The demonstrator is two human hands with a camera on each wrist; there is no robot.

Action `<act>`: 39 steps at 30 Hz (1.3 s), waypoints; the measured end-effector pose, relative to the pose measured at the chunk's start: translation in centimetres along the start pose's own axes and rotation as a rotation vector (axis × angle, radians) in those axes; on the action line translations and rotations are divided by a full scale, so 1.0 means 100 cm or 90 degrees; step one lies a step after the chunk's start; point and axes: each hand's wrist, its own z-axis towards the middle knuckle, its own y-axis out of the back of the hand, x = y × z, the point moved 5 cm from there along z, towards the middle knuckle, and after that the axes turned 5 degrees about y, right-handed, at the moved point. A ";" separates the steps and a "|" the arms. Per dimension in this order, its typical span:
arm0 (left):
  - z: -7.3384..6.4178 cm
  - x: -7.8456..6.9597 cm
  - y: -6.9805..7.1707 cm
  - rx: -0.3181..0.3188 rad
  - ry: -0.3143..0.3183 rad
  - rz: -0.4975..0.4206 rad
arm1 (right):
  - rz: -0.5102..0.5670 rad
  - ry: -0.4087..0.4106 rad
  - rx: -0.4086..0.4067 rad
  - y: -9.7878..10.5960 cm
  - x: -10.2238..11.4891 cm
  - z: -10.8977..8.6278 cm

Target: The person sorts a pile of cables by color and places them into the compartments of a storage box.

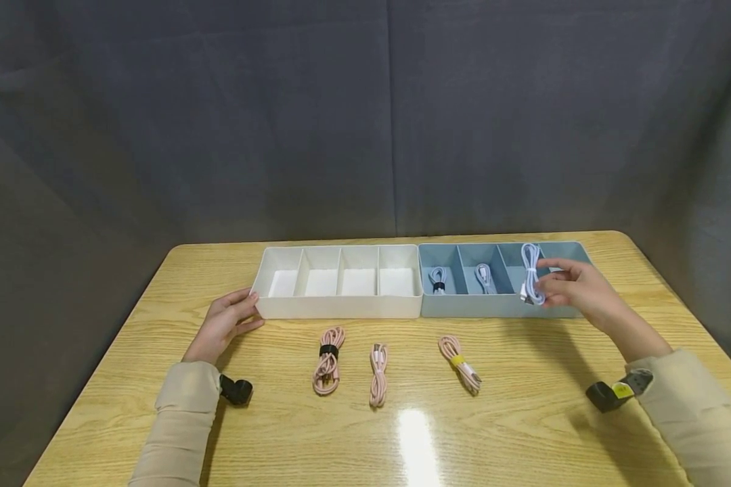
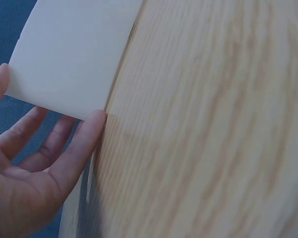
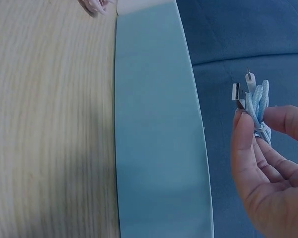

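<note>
Above the third and fourth compartments of the blue divided box (image 1: pixel 481 306), my right hand (image 1: pixel 579 291) pinches a coiled light blue charging cable (image 1: pixel 531 270) between thumb and fingers. Its metal plug (image 3: pixel 236 92) and a slimmer connector stick out of the bundle in the right wrist view. My left hand (image 1: pixel 228 319) rests at the left end of the white divided box (image 1: pixel 341 309), fingers fairly straight; in the left wrist view its fingertips (image 2: pixel 95 119) touch the end wall and edges. Two light blue cables, one coiled cable (image 1: pixel 438 276) and another cable (image 1: pixel 484 276), lie in the blue box's first two compartments.
In front of the boxes, three pink cables lie on the wooden table (image 1: pixel 280 433): a black-strapped cable (image 1: pixel 327 362), a white-tied cable (image 1: pixel 378 375) and a yellow-strapped cable (image 1: pixel 459 364). The boxes stand end to end near the back edge, before a dark curtain (image 1: pixel 341 122).
</note>
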 end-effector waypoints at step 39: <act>0.000 0.001 0.000 -0.007 -0.001 -0.003 | -0.116 -0.027 -0.025 0.019 -0.016 0.025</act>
